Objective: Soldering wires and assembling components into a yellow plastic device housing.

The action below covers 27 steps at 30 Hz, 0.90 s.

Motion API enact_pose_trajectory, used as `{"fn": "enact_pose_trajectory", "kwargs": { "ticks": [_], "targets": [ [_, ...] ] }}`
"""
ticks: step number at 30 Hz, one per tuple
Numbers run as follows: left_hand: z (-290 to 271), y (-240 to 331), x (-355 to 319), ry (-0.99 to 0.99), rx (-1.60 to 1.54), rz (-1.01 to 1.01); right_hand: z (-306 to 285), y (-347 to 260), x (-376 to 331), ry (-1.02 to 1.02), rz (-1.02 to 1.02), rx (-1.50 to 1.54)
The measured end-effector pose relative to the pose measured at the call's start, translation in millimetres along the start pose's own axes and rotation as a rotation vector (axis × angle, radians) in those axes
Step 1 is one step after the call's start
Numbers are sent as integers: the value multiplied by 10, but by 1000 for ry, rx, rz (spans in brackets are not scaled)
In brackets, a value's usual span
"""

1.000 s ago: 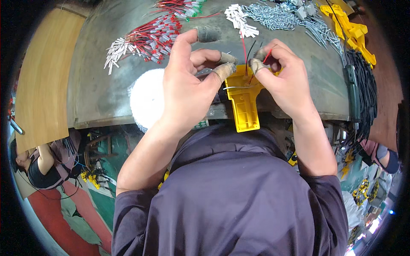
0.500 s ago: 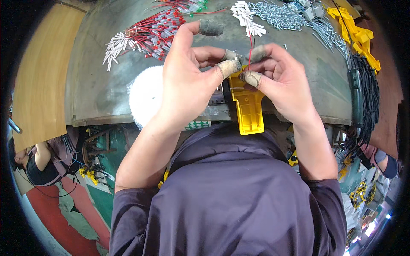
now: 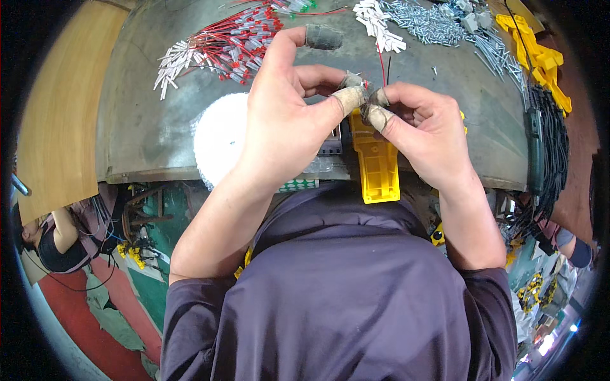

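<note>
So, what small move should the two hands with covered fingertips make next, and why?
Perhaps a gentle twist by the right hand, because its covered fingertips almost meet those of the left hand over the long yellow plastic housing, and a thin red wire and a thin black wire stick up beside them. Whatever they grip is hidden.

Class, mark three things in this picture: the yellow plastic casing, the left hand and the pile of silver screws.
Yellow plastic casing [image 3: 379, 167], head view: its hollow lower section.
Left hand [image 3: 284, 120], head view: middle of the hand.
Pile of silver screws [image 3: 428, 26], head view: middle of the pile.
</note>
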State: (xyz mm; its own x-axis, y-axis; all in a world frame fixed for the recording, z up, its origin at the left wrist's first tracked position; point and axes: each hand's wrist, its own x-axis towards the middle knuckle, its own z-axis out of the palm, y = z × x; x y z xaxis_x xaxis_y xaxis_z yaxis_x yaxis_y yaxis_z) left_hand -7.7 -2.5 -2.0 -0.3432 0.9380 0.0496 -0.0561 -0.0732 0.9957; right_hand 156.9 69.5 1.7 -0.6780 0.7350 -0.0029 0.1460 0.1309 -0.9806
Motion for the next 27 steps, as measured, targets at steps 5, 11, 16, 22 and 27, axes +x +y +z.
{"fn": "enact_pose_trajectory", "kwargs": {
  "ticks": [5,11,16,22,27],
  "targets": [
    [0,10,7,-6,14,-9,-6,15,6,-11,-38,-27],
    [18,11,-9,-11,19,-23,-39,9,4,-26,-5,-66],
    [-7,10,-64,-63,715,504,-122,-151,5,-72,-82,-70],
    [24,261,-104,-210,907,586,-316,-215,32,-105,-228,-238],
    [20,321,-73,-346,881,604,-331,-320,-3,-203,-593,-794]
  ]
}}
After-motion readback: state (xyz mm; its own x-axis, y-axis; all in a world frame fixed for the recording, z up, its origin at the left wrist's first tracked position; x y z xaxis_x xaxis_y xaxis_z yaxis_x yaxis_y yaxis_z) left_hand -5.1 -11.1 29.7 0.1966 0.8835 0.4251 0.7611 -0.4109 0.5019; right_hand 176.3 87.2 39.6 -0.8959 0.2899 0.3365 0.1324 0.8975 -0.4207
